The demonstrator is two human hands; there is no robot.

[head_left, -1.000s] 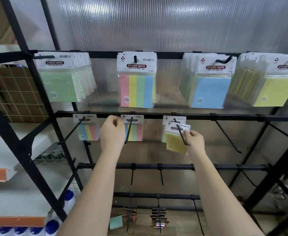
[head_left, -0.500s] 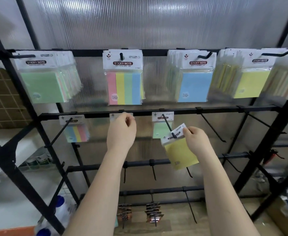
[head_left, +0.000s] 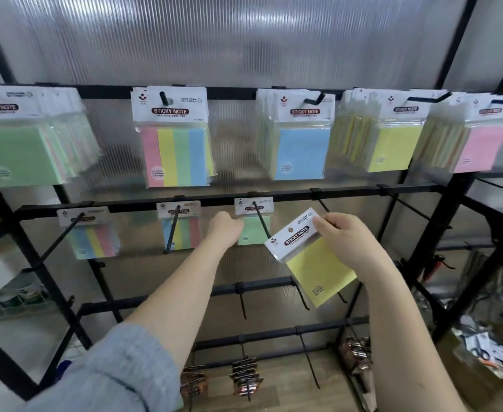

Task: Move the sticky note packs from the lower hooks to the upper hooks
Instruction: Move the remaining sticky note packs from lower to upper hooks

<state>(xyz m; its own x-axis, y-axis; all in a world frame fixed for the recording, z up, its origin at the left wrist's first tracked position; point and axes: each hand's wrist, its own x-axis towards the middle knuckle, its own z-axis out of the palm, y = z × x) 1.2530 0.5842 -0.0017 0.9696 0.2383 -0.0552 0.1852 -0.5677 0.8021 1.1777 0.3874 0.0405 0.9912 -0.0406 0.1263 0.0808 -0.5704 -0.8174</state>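
Three packs are hanging on the lower hooks, and the right hand [head_left: 345,242] is pinching a fourth, the yellow pack [head_left: 312,260], by the upper corner of its white header card, clear of every hook. The pack is tilting, header up and to the left, its long axis slanting down to the right. The matching stack of yellow packs [head_left: 393,144] is hanging on the upper rail, above and to the right of that hand, so the right hand looks the nearer one for the lift; the punched hole in the header will need turning level to face the hook tip. Meanwhile the left hand [head_left: 225,230] is reaching in loosely curled beside the green pack [head_left: 253,230] on the lower hook [head_left: 262,221]; whether its fingers are gripping that pack, I cannot tell. Two multicolour packs [head_left: 91,236] are waiting further left.
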